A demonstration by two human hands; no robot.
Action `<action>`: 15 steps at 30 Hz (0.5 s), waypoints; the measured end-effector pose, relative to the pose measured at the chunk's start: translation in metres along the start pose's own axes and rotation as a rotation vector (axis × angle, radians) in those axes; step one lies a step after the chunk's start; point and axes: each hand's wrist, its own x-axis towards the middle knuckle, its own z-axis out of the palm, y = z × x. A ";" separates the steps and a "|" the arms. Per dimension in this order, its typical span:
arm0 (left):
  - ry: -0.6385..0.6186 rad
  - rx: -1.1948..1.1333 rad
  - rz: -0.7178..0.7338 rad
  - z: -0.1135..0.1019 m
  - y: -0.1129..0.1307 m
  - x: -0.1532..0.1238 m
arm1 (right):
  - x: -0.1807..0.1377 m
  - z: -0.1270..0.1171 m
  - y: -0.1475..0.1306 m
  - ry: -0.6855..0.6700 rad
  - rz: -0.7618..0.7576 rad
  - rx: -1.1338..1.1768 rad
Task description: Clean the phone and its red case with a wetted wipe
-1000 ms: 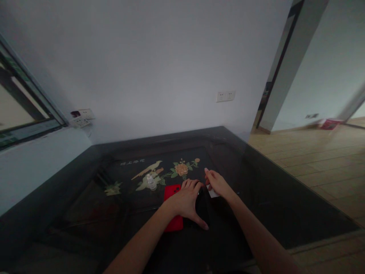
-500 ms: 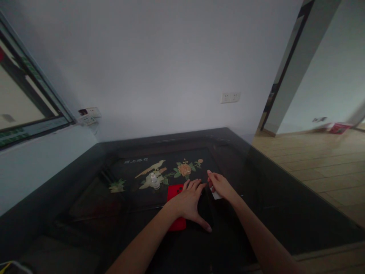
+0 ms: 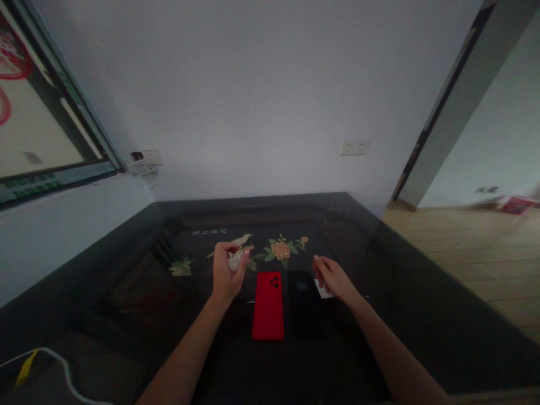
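Observation:
My left hand (image 3: 226,269) is closed around a small clear bottle (image 3: 235,260), mostly hidden by the fingers, over the inlaid bird picture. My right hand (image 3: 333,278) has its fingers pinched together; what they hold, if anything, is too small to make out. A white card or piece of paper (image 3: 322,290) shows beneath that hand. Between my hands a red phone case (image 3: 268,312) with camera cutouts lies on the dark table. Beside it, to the right, rests a black phone (image 3: 304,309) with its lit clock showing.
The glossy black table (image 3: 261,371) has inlaid flowers (image 3: 280,250) and meets a white wall with sockets (image 3: 354,148). A white cable (image 3: 65,365) with a yellow tag lies at the lower left. Wooden floor (image 3: 447,242) lies beyond the right edge.
My left hand has left the red case and black phone, moved left and closed on the clear bottle. My right hand stays pinched near the white piece. The camera view has shifted slightly.

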 end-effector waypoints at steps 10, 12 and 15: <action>-0.313 0.213 -0.132 -0.001 -0.058 -0.010 | -0.001 0.005 -0.001 0.013 -0.081 0.098; -0.421 0.186 -0.199 -0.002 -0.059 -0.011 | -0.001 0.005 -0.002 0.008 -0.073 0.102; -0.533 0.140 -0.274 -0.006 -0.062 -0.010 | -0.002 0.005 -0.003 0.000 -0.067 0.083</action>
